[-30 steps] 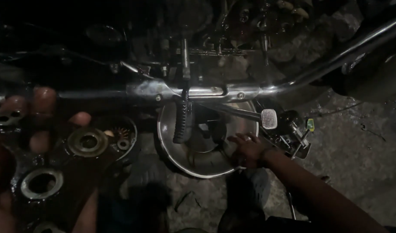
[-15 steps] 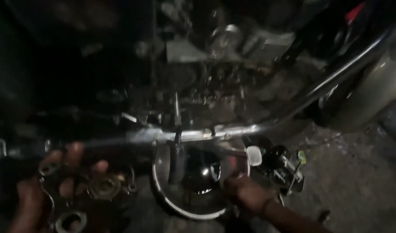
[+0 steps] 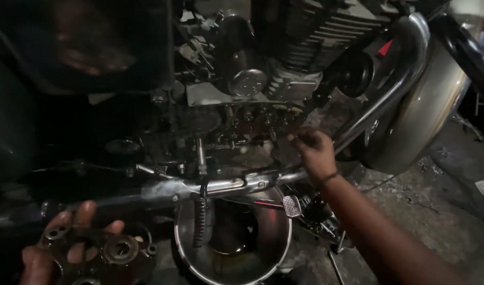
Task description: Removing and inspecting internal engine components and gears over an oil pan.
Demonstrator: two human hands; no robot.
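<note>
My left hand [image 3: 57,248] holds a dark metal engine cover plate [image 3: 112,253] with round bearing holes, low at the left. My right hand [image 3: 316,153] reaches up to the underside of a motorcycle engine [image 3: 273,79], fingers pinched at a small part by the open crankcase; whether it grips anything I cannot tell. A chrome exhaust pipe [image 3: 221,186] runs across just below that hand. A black ribbed footpeg [image 3: 200,219] hangs from the pipe.
A round steel bowl [image 3: 189,253] with dark oil sits on the ground under the engine. The pale fuel tank or fender [image 3: 432,111] and a curved chrome bar [image 3: 395,84] stand at the right. Loose tools [image 3: 331,253] lie on the gritty concrete floor [image 3: 411,211].
My right hand has risen from the bowl's rim to the engine's underside. The view has tilted up, showing more of the engine. My left hand still holds the plate.
</note>
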